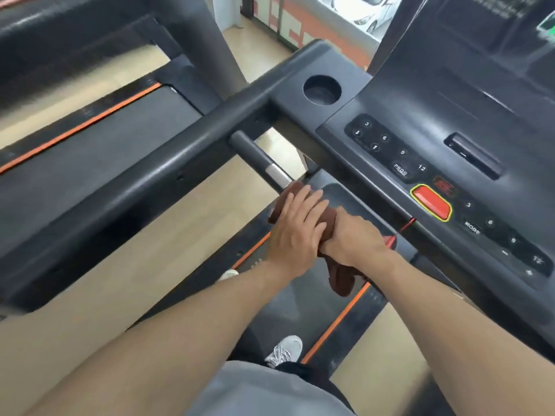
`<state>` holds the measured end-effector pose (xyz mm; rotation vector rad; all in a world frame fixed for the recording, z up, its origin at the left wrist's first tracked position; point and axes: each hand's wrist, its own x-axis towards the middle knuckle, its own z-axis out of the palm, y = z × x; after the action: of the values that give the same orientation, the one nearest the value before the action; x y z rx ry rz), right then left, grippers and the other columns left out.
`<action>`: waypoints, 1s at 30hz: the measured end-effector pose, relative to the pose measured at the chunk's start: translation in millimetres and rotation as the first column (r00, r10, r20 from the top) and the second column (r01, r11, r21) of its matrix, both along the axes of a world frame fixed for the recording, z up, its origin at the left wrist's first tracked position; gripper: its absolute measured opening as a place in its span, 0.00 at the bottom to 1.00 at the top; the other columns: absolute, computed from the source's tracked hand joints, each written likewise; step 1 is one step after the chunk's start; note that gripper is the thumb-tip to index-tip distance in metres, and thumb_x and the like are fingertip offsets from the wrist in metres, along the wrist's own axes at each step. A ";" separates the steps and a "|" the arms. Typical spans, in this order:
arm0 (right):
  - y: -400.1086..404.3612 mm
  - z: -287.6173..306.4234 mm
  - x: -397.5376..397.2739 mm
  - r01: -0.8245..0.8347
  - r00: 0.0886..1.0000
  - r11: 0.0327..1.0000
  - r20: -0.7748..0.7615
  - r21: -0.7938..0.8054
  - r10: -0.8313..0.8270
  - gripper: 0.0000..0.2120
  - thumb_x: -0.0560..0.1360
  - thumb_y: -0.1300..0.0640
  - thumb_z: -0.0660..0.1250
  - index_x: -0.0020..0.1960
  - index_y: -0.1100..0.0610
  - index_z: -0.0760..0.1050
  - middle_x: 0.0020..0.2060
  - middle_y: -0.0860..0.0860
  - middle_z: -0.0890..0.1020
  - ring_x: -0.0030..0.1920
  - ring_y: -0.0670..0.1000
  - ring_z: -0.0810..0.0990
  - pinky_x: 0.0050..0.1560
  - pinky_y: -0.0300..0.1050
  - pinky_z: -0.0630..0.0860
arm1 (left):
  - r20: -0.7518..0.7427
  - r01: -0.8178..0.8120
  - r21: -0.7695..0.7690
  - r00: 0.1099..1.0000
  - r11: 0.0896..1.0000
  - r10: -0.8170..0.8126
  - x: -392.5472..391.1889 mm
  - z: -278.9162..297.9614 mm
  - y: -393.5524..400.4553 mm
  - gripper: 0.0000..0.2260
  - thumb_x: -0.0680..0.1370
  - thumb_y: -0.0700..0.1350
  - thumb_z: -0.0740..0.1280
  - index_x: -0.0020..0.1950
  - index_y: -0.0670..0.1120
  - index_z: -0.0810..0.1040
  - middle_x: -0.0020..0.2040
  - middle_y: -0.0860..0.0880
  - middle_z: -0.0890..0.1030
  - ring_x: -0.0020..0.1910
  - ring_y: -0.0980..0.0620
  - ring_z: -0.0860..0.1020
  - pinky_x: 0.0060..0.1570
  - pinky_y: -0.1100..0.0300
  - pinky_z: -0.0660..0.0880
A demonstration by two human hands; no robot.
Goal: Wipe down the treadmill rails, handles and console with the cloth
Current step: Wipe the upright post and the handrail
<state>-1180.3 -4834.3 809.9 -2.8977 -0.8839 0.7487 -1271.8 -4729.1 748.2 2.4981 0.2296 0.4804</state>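
Observation:
A brown cloth [341, 277] is wrapped around the lower end of the short black handle [255, 156] with its silver sensor band, just below the console [420, 121]. My left hand [295, 231] lies over the cloth with fingers spread along the handle. Beside it, my right hand [353, 237] grips the cloth-covered handle, and the cloth's loose end hangs below it. The long dark side rail [144, 175] runs diagonally to the left of the handle.
The console carries number keys, a red stop button [431, 202] with a red safety cord [404, 228], and a round cup holder [322, 91]. Another treadmill's belt with an orange stripe [81, 127] lies to the left. My shoes stand on the belt below.

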 end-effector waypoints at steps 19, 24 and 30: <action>191.7 -15.3 14.0 -0.103 0.977 0.948 0.211 0.300 0.039 0.17 0.77 0.46 0.62 0.61 0.53 0.67 0.50 0.51 0.82 0.46 0.59 0.84 0.39 0.49 0.68 | -0.100 -0.090 0.652 0.974 0.753 0.204 46.0 46.5 205.0 0.22 0.84 0.51 0.55 0.76 0.46 0.70 0.79 0.44 0.66 0.81 0.40 0.56 0.79 0.41 0.44; 226.5 -13.5 18.0 -0.102 0.972 0.939 0.232 0.328 0.024 0.17 0.77 0.45 0.63 0.58 0.55 0.67 0.45 0.51 0.81 0.40 0.57 0.83 0.36 0.50 0.74 | -0.158 -0.096 0.668 0.951 0.738 0.266 48.6 67.3 236.7 0.26 0.84 0.57 0.56 0.77 0.45 0.69 0.80 0.42 0.64 0.82 0.40 0.53 0.80 0.41 0.46; 194.4 -14.2 25.4 -0.086 0.992 0.973 0.113 0.214 0.063 0.26 0.75 0.47 0.66 0.68 0.57 0.65 0.51 0.54 0.83 0.51 0.60 0.83 0.44 0.49 0.72 | -0.297 0.181 0.578 0.955 0.796 -0.001 56.7 53.0 225.6 0.22 0.85 0.50 0.51 0.77 0.47 0.70 0.81 0.46 0.63 0.83 0.43 0.50 0.80 0.46 0.40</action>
<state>-1154.9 -4639.9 795.7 -2.7437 -1.0204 0.4712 -1215.1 -4503.5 801.2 3.1936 0.0624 0.1553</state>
